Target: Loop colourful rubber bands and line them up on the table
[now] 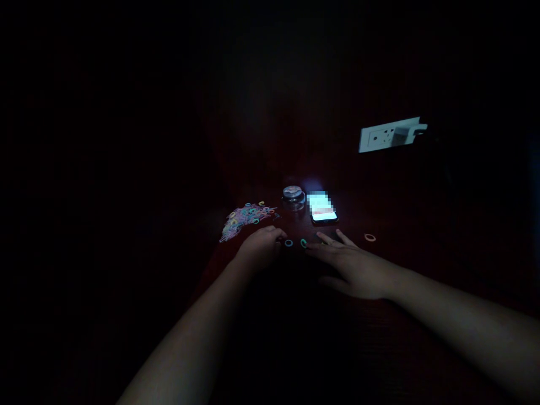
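My left hand point(261, 247) is closed, its fingers curled down just left of a small blue ring point(288, 243); whatever they may hold is hidden. My right hand point(356, 264) lies with its fingers spread over the dark table, palm down. Its index fingertip touches or nearly touches a green ring point(304, 243). A bit of something yellow shows between its fingers, mostly covered. Off to the right of that hand lies an orange-pink ring point(370, 238). Beyond my left hand spreads a pile of thin pastel strands point(240, 222) with several small coloured rings on it.
A small round lidded jar point(293, 199) stands behind the rings. Beside it lies a phone point(323, 208) with its screen lit. A white socket panel point(388, 135) with a plug in it is at the upper right. The surroundings are very dark.
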A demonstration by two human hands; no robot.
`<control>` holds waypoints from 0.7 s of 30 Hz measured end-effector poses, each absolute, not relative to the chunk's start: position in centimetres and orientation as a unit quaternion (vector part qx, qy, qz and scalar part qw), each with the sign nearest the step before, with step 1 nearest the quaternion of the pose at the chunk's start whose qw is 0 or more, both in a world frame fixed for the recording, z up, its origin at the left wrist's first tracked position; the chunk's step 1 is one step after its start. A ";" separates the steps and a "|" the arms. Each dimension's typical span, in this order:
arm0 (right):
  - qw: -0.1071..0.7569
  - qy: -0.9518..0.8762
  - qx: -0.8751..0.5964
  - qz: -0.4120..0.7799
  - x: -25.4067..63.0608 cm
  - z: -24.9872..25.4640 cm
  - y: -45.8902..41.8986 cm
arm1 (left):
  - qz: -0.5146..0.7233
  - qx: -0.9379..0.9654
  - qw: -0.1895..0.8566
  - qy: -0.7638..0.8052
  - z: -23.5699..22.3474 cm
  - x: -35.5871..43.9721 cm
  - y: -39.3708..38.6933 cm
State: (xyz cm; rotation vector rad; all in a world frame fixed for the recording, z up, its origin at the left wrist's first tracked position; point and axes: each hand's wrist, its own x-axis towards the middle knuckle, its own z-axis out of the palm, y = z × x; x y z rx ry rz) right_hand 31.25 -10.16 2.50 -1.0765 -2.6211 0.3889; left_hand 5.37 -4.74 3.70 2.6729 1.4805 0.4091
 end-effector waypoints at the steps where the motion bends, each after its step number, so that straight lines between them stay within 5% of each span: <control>1: 0.144 -0.909 -0.370 0.131 31.2 2.6 -10.2 | 0.134 0.863 0.024 0.487 3.7 5.4 -4.7; 21: 0.135 -0.918 -0.364 0.083 31.0 2.8 -10.3 | 0.026 0.860 0.077 0.504 4.2 8.4 -9.4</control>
